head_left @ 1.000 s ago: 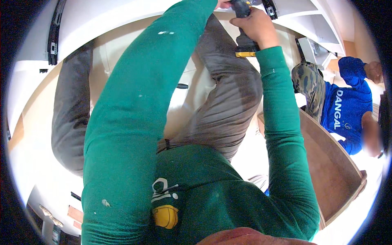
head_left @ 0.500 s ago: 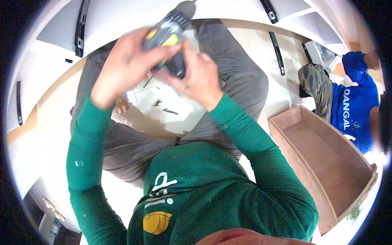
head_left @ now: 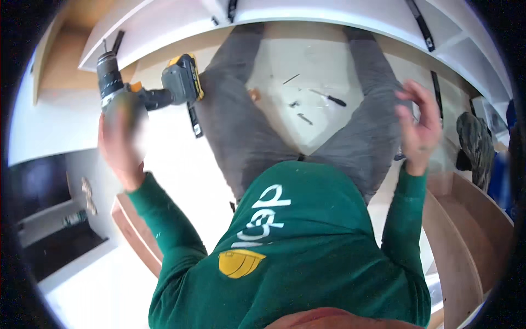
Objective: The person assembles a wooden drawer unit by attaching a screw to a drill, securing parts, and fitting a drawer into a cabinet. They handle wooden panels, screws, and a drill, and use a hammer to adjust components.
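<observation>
A cordless drill [head_left: 113, 90], grey and black with yellow parts, is out at the left with a thin bit pointing away from me. My left hand [head_left: 119, 145] is closed around the rear of its body, partly blurred. The drill's battery end [head_left: 183, 79] reaches toward my left knee. Over on the right, my right hand [head_left: 422, 123] hovers beside my right leg, empty, thumb and fingers apart and loosely curled. On the floor between my legs lie a screwdriver [head_left: 336, 101] with a dark handle, a thin dark rod [head_left: 291, 79] and a small dark metal piece [head_left: 304, 118].
A white cabinet frame [head_left: 307, 15] curves across the far side, with black drawer runners [head_left: 421, 26] on its panels. A wooden drawer box [head_left: 466, 219] sits at my right, and another wooden panel [head_left: 134, 233] at my left. Someone in camouflage trousers [head_left: 475, 151] is at the far right.
The drill has gone from in front of me, between both hands, to the far left in my left hand. My right hand has let go and moved right. The view has shifted.
</observation>
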`<state>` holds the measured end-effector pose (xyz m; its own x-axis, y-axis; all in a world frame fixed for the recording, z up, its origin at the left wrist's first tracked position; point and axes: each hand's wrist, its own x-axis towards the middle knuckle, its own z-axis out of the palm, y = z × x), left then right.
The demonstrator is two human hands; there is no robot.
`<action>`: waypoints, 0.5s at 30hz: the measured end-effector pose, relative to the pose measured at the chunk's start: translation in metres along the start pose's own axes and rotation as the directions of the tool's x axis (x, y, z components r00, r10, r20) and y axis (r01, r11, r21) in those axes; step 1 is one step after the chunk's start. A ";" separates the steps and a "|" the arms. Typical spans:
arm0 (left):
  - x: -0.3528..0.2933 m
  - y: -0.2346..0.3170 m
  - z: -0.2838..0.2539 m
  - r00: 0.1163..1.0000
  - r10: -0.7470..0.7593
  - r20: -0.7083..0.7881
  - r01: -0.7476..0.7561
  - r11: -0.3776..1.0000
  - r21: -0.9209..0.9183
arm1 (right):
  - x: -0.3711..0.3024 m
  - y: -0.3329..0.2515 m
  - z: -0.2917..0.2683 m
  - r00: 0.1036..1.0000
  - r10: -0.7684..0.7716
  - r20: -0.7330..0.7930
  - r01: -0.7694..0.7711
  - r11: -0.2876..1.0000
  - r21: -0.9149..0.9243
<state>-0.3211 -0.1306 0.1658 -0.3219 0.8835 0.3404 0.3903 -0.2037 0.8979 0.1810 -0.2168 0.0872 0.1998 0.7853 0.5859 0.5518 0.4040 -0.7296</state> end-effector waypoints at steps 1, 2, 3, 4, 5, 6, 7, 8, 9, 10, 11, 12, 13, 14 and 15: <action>0.001 -0.011 -0.013 0.998 -0.026 -0.050 0.031 0.995 0.091 | -0.018 0.005 -0.015 0.996 0.071 -0.056 -0.071 0.997 0.000; 0.001 -0.023 -0.021 0.993 -0.035 -0.114 0.052 0.987 0.149 | -0.034 0.007 -0.025 0.984 0.150 -0.098 -0.145 0.988 0.059; 0.021 -0.051 -0.024 0.987 -0.065 -0.149 0.095 0.973 0.210 | -0.039 0.019 -0.018 0.964 0.231 -0.130 -0.217 0.970 0.111; 0.027 -0.077 -0.033 0.982 -0.078 -0.171 0.125 0.951 0.283 | -0.054 0.026 -0.025 0.954 0.276 -0.118 -0.262 0.957 0.120; 0.033 -0.101 -0.039 0.980 -0.080 -0.182 0.134 0.944 0.303 | -0.075 0.033 -0.035 0.939 0.325 -0.112 -0.311 0.942 0.130; 0.038 -0.116 -0.039 0.972 -0.132 -0.193 0.183 0.945 0.271 | -0.094 0.039 -0.040 0.920 0.377 -0.110 -0.361 0.922 0.137; 0.043 -0.142 -0.052 0.976 -0.146 -0.163 0.188 0.938 0.289 | -0.118 0.043 -0.041 0.892 0.441 -0.101 -0.428 0.894 0.131; 0.043 -0.161 -0.059 0.969 -0.184 -0.164 0.227 0.927 0.299 | -0.138 0.050 -0.044 0.861 0.499 -0.097 -0.488 0.865 0.116; 0.041 -0.185 -0.068 0.971 -0.148 -0.189 0.211 0.902 0.377 | -0.158 0.056 -0.046 0.828 0.550 -0.111 -0.542 0.835 0.093; 0.044 -0.207 -0.076 0.973 -0.104 -0.206 0.187 0.876 0.444 | -0.178 0.066 -0.045 0.818 0.566 -0.101 -0.560 0.824 0.080; 0.046 -0.232 -0.094 0.977 -0.077 -0.197 0.171 0.835 0.523 | -0.200 0.072 -0.047 0.804 0.585 -0.103 -0.583 0.811 0.054; 0.044 -0.248 -0.106 0.982 -0.052 -0.183 0.152 0.795 0.588 | -0.214 0.076 -0.052 0.793 0.599 -0.113 -0.601 0.799 0.019; 0.038 -0.246 -0.104 0.963 -0.169 -0.208 0.264 0.730 0.630 | -0.224 0.075 -0.058 0.772 0.620 -0.137 -0.627 0.779 -0.012; 0.035 -0.267 -0.127 0.967 -0.096 -0.235 0.237 0.672 0.701 | -0.234 0.073 -0.060 0.749 0.647 -0.140 -0.656 0.755 -0.020; 0.029 -0.273 -0.125 0.963 -0.114 -0.245 0.258 0.660 0.706 | -0.243 0.071 -0.066 0.725 0.671 -0.156 -0.683 0.729 -0.044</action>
<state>-0.5449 -0.1019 -0.0341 -0.5655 0.7708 0.2934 0.7834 0.3907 0.4833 0.2254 -0.4103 -0.0838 0.6410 0.7675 -0.0093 0.3011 -0.2626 -0.9167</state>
